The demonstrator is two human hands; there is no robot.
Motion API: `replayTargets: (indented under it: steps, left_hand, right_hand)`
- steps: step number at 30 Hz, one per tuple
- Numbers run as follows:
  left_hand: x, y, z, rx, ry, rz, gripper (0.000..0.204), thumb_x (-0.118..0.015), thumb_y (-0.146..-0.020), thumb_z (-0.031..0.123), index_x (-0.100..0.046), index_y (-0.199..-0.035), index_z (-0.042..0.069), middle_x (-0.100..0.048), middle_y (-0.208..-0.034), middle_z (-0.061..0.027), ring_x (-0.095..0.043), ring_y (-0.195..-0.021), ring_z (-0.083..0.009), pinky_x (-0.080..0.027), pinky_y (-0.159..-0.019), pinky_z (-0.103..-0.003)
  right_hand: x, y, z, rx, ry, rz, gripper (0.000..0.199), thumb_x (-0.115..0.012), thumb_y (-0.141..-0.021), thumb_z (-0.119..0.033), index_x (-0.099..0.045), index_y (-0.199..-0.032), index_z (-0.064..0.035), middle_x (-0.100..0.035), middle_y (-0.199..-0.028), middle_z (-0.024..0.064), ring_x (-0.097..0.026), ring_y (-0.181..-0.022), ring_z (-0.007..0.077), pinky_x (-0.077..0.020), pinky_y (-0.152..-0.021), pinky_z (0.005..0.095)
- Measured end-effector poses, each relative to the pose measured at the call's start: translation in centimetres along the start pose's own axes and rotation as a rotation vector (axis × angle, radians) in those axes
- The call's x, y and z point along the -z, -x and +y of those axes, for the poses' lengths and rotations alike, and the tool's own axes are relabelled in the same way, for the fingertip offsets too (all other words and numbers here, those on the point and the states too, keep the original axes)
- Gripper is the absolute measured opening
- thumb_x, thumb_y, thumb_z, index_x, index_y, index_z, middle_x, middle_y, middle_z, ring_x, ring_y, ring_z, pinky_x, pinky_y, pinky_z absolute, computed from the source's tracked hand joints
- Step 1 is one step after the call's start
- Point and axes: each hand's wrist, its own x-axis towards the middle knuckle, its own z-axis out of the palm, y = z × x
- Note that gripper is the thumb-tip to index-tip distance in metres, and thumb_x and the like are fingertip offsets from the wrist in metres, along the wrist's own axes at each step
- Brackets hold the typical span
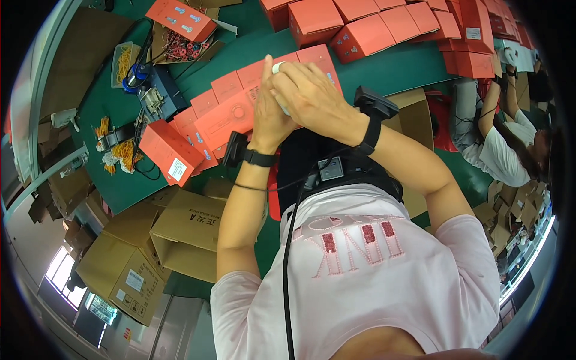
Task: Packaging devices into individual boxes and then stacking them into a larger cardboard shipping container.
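Over a row of red boxes [225, 114], my two hands are brought close together. My left hand [270, 120] is closed about a small white rounded object [278, 68], with its thumb side pointing up and away from me. My right hand [309, 93] wraps over the same object from the right, fingers bent. Only bits of white show between the fingers, so its kind is hidden. The boxes just below carry a printed round design and pictures of small blue-white devices.
Many red boxes [318, 24] are stacked at the back right of the green table [240, 54]. At the left stand a blue machine [159, 90], a tub of yellow ties [124, 62] and a carton of cables. Brown cartons [189, 225] sit below left. Another person [504, 144] works at right.
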Motion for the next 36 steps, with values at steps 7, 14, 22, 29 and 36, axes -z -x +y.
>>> replayTargets:
  steps: [7, 14, 22, 29, 36]
  left_hand:
    - [1.6, -3.5, 2.9, 0.367, 0.873, 0.781, 0.083, -0.079, -0.083, 0.012, -0.032, -0.151, 0.002, -0.051, -0.138, -0.0179, -0.059, -0.116, -0.0314, -0.048, -0.104, -0.044]
    - [5.4, -3.8, 1.8, 0.834, 1.559, 0.854, 0.053, -0.062, -0.096, 0.050, -0.053, -0.124, 0.006, -0.060, -0.115, -0.0154, -0.062, -0.103, -0.0300, -0.053, -0.099, -0.051]
    - [3.3, -4.8, 4.2, 0.978, 1.681, 0.819, 0.048, -0.057, -0.097, 0.051, -0.055, -0.117, 0.007, -0.059, -0.115, -0.0114, -0.058, -0.105, -0.0299, -0.054, -0.098, -0.051]
    - [3.0, -6.2, 9.1, 0.679, 1.197, 0.777, 0.030, -0.055, -0.105, 0.031, -0.062, -0.110, 0.002, -0.068, -0.106, -0.0074, -0.066, -0.093, -0.0174, -0.055, -0.080, -0.035]
    - [7.1, -6.2, 5.1, 0.765, 0.923, 0.833, 0.048, -0.047, -0.107, 0.043, -0.063, -0.110, -0.002, -0.069, -0.109, -0.0145, -0.068, -0.094, -0.0244, -0.056, -0.084, -0.039]
  right_hand:
    - [1.2, 2.7, 4.4, -0.396, -0.465, 0.066, 0.025, -0.054, -0.100, -0.009, -0.063, -0.122, -0.0006, -0.064, -0.129, 0.0168, -0.061, -0.120, 0.0321, -0.0481, -0.100, 0.0382]
    - [7.8, 2.0, 0.5, -0.388, -0.439, 0.248, 0.018, -0.060, -0.097, -0.005, -0.070, -0.111, 0.0007, -0.071, -0.110, 0.0125, -0.066, -0.103, 0.0183, -0.0508, -0.091, 0.0312]
    - [8.4, 2.8, -4.4, -0.435, -0.416, -0.108, 0.033, -0.070, -0.091, -0.013, -0.063, -0.121, -0.0003, -0.066, -0.111, 0.0131, -0.063, -0.091, 0.0211, -0.0521, -0.075, 0.0321]
    - [4.8, 3.9, -2.7, -0.620, -1.107, -0.067, 0.042, -0.072, -0.092, -0.014, -0.058, -0.128, 0.0011, -0.065, -0.118, 0.0087, -0.060, -0.103, 0.0137, -0.0486, -0.091, 0.0309]
    - [8.2, 4.7, -2.5, -0.654, -0.841, -0.135, 0.039, -0.066, -0.096, -0.022, -0.064, -0.126, 0.0027, -0.068, -0.098, 0.0061, -0.060, -0.088, 0.0104, -0.0503, -0.080, 0.0276]
